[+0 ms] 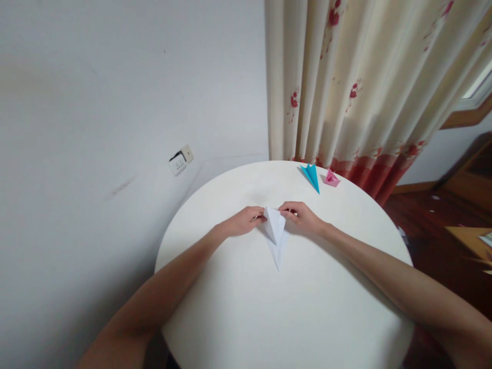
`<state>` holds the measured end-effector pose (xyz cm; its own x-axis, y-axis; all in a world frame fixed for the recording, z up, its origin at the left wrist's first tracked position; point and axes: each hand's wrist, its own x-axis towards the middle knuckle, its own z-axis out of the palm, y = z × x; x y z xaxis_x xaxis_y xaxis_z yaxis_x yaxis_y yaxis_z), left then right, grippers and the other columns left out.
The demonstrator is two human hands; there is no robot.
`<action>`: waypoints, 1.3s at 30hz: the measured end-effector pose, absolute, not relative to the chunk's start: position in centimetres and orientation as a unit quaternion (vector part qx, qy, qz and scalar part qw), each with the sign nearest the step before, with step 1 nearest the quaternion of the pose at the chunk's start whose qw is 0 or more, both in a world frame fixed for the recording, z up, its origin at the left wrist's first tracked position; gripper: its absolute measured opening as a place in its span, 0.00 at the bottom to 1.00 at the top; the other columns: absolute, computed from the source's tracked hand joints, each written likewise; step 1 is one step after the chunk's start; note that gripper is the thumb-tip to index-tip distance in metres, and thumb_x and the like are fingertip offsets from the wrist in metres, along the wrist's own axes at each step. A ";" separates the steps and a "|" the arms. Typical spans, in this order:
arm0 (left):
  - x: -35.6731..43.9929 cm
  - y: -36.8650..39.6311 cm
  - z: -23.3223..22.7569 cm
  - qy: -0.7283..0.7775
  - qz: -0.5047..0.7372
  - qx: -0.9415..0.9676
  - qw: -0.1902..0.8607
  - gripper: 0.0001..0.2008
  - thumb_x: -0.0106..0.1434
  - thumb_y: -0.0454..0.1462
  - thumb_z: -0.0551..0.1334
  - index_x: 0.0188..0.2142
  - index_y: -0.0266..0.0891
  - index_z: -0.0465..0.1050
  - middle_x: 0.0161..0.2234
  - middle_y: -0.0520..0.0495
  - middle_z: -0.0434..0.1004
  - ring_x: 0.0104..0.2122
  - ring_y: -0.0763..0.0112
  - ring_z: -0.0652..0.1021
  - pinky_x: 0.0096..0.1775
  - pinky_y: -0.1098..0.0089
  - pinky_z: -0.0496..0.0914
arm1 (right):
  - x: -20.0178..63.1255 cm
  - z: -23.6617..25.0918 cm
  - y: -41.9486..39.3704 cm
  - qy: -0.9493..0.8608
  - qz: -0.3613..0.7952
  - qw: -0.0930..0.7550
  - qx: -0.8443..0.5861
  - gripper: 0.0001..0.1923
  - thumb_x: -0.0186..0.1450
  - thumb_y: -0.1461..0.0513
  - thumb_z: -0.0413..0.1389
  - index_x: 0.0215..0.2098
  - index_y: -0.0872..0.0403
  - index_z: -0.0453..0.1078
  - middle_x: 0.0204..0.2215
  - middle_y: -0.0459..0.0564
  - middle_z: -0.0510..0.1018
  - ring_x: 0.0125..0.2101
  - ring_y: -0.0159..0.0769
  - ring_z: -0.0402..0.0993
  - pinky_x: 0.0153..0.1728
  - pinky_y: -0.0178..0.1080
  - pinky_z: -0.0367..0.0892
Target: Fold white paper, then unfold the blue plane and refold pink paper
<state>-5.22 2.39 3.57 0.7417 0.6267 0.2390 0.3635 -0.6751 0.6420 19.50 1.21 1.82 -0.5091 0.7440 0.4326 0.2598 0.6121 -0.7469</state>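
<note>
I have the folded white paper (277, 236) pinched at its wide top end, my left hand (244, 221) on its left corner and my right hand (303, 216) on its right corner, fingers closed on the flaps. It lies near the middle of the round white table (307, 318), its narrow point aimed toward me. It looks light, thin and easily creased, so I judge the folded edges the safest hold. A blue paper plane (311, 176) and a pink paper shape (331, 178) sit by the far edge.

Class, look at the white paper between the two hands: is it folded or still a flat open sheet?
Folded. The white paper forms a narrow pointed shape with visible creases, its tip toward the person, pinched at the wide end by the left hand and right hand.
</note>
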 end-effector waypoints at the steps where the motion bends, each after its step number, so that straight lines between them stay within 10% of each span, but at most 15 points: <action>1: -5.4 2.4 3.6 0.277 0.214 0.891 0.288 0.11 0.65 0.36 0.57 0.38 0.41 0.80 0.39 0.45 0.79 0.40 0.63 0.76 0.45 0.67 0.67 | 19.8 2.0 1.3 -0.815 0.318 0.376 -0.306 0.14 0.67 0.55 0.51 0.37 0.54 0.75 0.31 0.49 0.78 0.32 0.36 0.70 0.34 0.36 0.64; 11: -6.0 1.8 4.8 0.202 0.136 0.892 0.382 0.11 0.47 0.43 0.75 0.32 0.48 0.83 0.38 0.45 0.79 0.42 0.59 0.76 0.48 0.66 0.66 | 22.9 1.5 2.5 -0.838 0.419 0.203 -0.284 0.13 0.59 0.54 0.60 0.30 0.57 0.75 0.24 0.45 0.74 0.26 0.32 0.67 0.28 0.33 0.63; 26: -4.6 2.0 2.7 0.344 0.169 0.913 0.138 0.13 0.66 0.43 0.58 0.32 0.38 0.74 0.29 0.49 0.73 0.30 0.70 0.71 0.36 0.71 0.64 | 21.7 -0.8 4.3 -0.772 0.230 0.389 -0.447 0.17 0.62 0.60 0.57 0.49 0.57 0.70 0.42 0.55 0.77 0.36 0.36 0.72 0.36 0.37 0.67; 39: -4.0 2.1 1.3 0.403 0.236 0.841 0.275 0.18 0.69 0.45 0.51 0.27 0.37 0.66 0.23 0.54 0.67 0.24 0.74 0.67 0.29 0.73 0.58 | 21.0 1.0 2.4 -0.797 0.279 0.260 -0.468 0.14 0.58 0.53 0.61 0.31 0.57 0.75 0.26 0.48 0.77 0.26 0.32 0.68 0.28 0.34 0.61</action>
<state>-3.95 2.10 1.32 0.5639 0.8068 0.1764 0.5471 -0.5249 0.6521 21.03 2.41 0.98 -0.4267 0.8912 0.1541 0.6007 0.4067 -0.6884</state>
